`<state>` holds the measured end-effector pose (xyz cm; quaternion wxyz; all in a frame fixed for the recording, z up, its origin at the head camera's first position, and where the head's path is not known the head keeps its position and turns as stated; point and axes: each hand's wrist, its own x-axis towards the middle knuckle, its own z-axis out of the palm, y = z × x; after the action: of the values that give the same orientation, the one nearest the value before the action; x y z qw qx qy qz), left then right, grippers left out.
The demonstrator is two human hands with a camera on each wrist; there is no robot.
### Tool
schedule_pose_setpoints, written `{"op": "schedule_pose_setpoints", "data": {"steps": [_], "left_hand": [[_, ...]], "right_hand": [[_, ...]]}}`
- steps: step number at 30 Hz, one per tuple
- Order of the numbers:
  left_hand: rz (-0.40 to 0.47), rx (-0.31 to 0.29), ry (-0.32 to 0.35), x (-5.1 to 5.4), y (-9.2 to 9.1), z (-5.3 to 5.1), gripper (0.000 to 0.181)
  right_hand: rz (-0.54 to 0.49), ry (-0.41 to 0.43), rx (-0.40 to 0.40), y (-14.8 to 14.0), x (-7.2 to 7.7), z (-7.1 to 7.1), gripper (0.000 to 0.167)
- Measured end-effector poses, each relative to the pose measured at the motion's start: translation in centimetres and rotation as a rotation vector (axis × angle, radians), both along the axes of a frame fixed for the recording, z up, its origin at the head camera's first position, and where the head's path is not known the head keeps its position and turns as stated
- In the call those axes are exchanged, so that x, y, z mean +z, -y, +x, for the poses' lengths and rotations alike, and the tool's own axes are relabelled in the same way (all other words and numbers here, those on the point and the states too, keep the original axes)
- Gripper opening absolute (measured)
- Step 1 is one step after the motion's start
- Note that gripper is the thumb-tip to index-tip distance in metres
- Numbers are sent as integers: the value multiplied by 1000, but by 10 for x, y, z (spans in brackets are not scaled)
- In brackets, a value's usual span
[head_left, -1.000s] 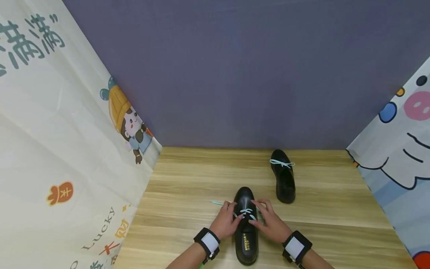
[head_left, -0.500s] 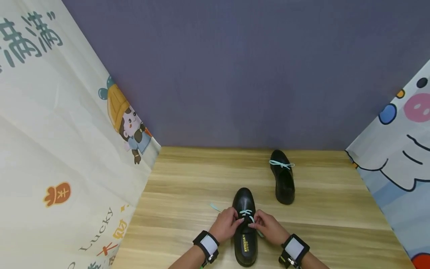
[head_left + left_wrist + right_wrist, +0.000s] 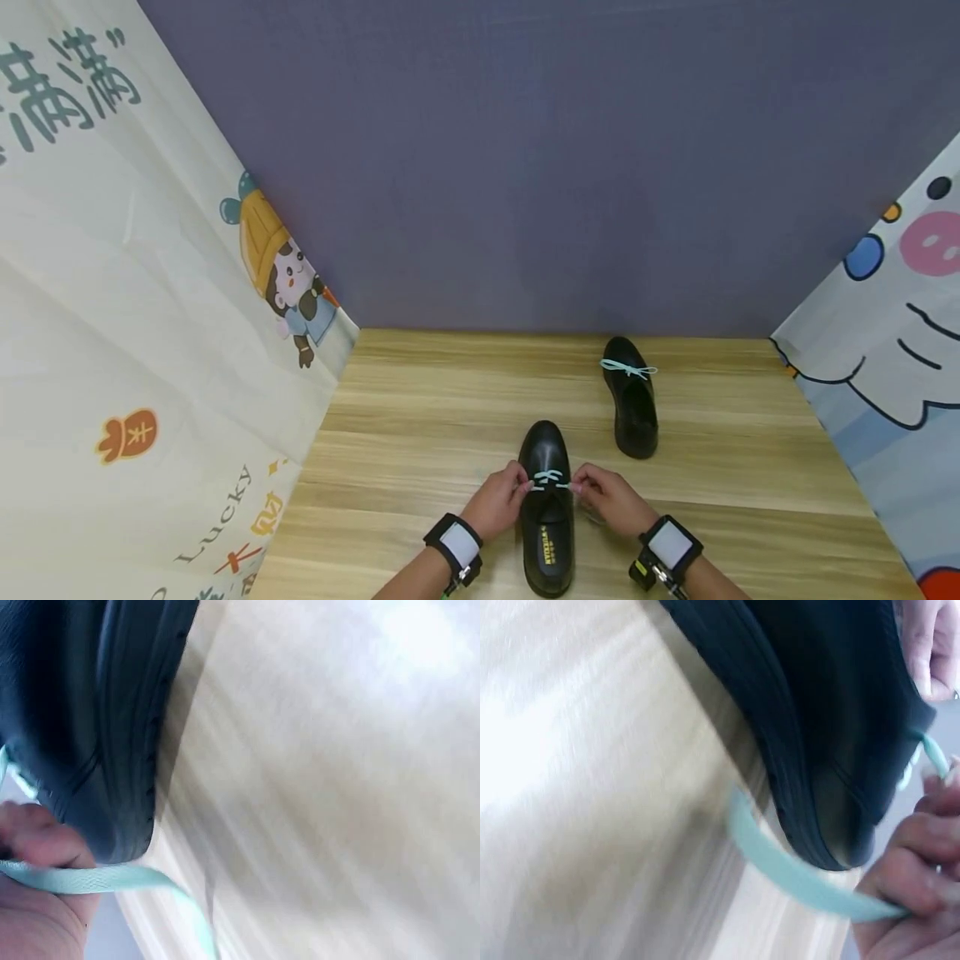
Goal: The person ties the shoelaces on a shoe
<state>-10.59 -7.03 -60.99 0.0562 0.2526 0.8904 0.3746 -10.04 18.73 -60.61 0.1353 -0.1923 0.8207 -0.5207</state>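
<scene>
A black leather shoe (image 3: 546, 450) lies toe-away on the wooden surface, between the two hands. Light mint shoelace (image 3: 550, 477) runs through its eyelets. At the shoe's left side, my left hand (image 3: 495, 503) pinches one lace end; in the left wrist view that lace (image 3: 112, 879) trails past the palm. On the opposite side my right hand (image 3: 611, 500) pinches the other end, and the loose lace tail (image 3: 795, 881) hangs from it in the right wrist view. Both ends stretch outward from the top eyelets. The left fingertips are partly cut off in the left wrist view.
A second black shoe (image 3: 636, 408), its mint lace tied in a bow, stands farther back to the right. The wooden surface (image 3: 420, 392) meets a grey-purple panel (image 3: 480, 167) behind. Printed white cloths hang at the left (image 3: 172, 333) and right (image 3: 900, 350).
The right hand has closed its fingers on the right lace end and drawn it outward. The left hand has shifted slightly left, pulling its lace end. The second shoe stays put.
</scene>
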Motion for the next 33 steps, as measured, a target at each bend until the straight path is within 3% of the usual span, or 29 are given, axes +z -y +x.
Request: {"op": "schedule_pose_setpoints", "data": {"steps": [4, 10, 18, 22, 26, 28, 31, 33], "left_hand": [[-23, -23, 10, 5, 6, -5, 18], [-47, -61, -55, 8, 22, -12, 29], [-25, -52, -53, 7, 41, -16, 17], [-38, -23, -171, 2, 43, -14, 12], [-67, 57, -322, -2, 43, -14, 5], [-58, 81, -349, -2, 42, -14, 4], [-20, 82, -317, 0, 40, -12, 8], [6, 86, -253, 1, 37, -11, 10]], "right_hand": [[69, -56, 14, -8, 6, -5, 14], [116, -149, 48, -22, 7, -10, 13], [84, -233, 52, -33, 6, -7, 14], [93, -280, 13, -33, 6, -5, 8], [129, -439, -79, -31, 6, -3, 8], [144, -491, -127, -30, 7, -1, 13], [139, -452, -158, -28, 9, -1, 11], [130, -367, -160, -26, 9, 0, 7]]}}
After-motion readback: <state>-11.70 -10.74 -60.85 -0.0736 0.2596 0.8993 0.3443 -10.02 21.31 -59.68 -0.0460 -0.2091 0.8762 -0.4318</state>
